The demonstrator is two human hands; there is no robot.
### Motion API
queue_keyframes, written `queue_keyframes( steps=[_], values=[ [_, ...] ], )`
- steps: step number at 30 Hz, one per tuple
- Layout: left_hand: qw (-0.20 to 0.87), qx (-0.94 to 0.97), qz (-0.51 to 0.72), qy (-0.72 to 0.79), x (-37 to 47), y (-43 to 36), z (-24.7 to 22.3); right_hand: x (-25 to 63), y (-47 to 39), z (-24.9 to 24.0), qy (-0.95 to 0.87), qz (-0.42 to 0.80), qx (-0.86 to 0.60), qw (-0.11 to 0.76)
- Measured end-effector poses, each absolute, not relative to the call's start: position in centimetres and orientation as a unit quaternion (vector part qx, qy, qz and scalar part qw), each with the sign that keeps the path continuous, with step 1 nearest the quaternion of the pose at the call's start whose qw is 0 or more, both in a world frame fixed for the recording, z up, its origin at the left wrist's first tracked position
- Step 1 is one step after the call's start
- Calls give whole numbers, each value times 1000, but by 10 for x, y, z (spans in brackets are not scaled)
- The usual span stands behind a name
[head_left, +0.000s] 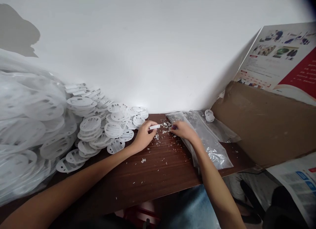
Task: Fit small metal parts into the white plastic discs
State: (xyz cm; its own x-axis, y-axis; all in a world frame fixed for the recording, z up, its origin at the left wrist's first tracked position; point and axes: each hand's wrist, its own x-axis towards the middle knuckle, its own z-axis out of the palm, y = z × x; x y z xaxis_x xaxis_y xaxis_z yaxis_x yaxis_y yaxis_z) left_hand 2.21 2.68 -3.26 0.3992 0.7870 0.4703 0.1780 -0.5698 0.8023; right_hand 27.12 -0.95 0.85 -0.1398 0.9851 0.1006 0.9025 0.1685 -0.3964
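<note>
Between the thumb and fingers of my left hand is a white plastic piece, seen nearly edge-on and pointing right. My right hand is at the right side of a scatter of small metal clips, fingertips pinched together and low over them; whether a clip is between them is too small to see. The metal clips and tiny white bits lie on the dark brown table between both hands. Just left of my left hand, round white slotted discs are heaped.
A large clear bag full of white discs fills the left side. Right of my right hand lies a clear plastic bag, with small white discs beyond. A cardboard panel borders the right; a white wall rises behind.
</note>
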Motion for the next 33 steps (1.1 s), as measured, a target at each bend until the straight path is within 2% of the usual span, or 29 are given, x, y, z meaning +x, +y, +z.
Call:
queue_keyframes(
  steps=[4, 10, 18, 23, 29, 33],
  values=[
    [250, 800, 470, 276, 20, 20, -27, 272, -9, 9, -742, 133, -625, 202],
    [217, 838, 448, 226, 20, 12, -24, 273, -9, 12, -734, 183, -591, 280],
    [253, 837, 405, 266, 21, 19, -28, 275, -7, 6, -731, 176, -608, 255],
    [305, 780, 442, 321, 22, 34, -41, 281, -4, 4, -730, 115, -637, 218],
    [332, 760, 455, 324, 24, 38, -47, 276, -6, 7, -739, 144, -630, 193],
    [338, 759, 450, 328, 24, 37, -46, 268, -4, -1, -750, 96, -620, 209]
  ],
)
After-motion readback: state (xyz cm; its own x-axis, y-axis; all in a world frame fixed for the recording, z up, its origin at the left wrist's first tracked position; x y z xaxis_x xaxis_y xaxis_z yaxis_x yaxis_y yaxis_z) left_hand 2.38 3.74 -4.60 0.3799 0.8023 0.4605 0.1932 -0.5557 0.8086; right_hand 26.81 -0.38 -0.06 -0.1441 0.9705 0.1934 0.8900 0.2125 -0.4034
